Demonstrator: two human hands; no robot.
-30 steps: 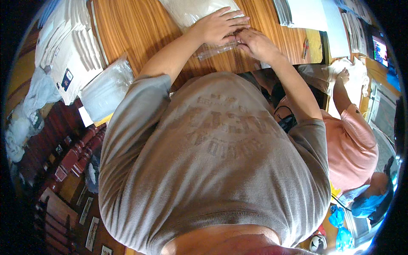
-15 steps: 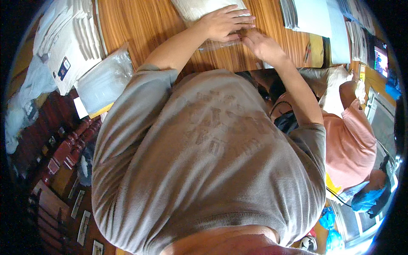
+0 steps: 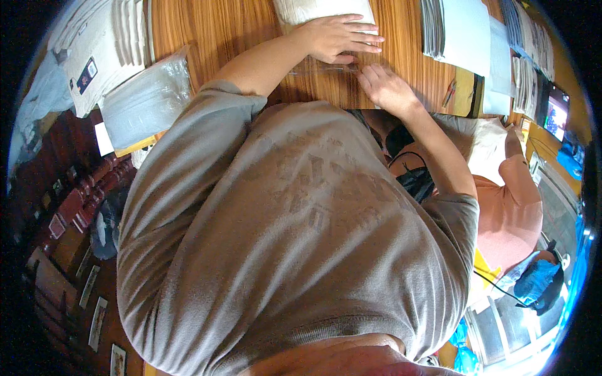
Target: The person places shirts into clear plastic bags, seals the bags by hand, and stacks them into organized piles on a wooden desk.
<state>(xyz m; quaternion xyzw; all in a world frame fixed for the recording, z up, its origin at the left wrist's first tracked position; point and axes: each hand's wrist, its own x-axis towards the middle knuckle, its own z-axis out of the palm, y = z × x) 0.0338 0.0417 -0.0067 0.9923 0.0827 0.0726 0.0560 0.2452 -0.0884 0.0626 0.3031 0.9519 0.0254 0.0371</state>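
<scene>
A folded white cloth item (image 3: 313,10) in a clear plastic bag lies on the wood-grain table, cut off by the top edge of the view. My left hand (image 3: 342,40) rests flat across its near end, fingers spread to the right. Below that palm, the bag's thin clear flap (image 3: 316,71) sticks out toward me. My right hand (image 3: 387,89) is at the flap's right corner, thumb and fingers drawn together on the plastic; the exact grip is hard to make out.
Folded white garments (image 3: 103,56) and a pile of clear plastic bags (image 3: 147,97) stand at the left. Stacked pale folded pieces (image 3: 464,34) are at the right, near small orange-handled snips (image 3: 449,93). A co-worker in a pink shirt (image 3: 508,210) sits at the right, a hand by white cloth.
My right hand has moved down and away from my left hand, along the bag's flap. My left hand stays flat on the package. The whole view has shifted slightly.
</scene>
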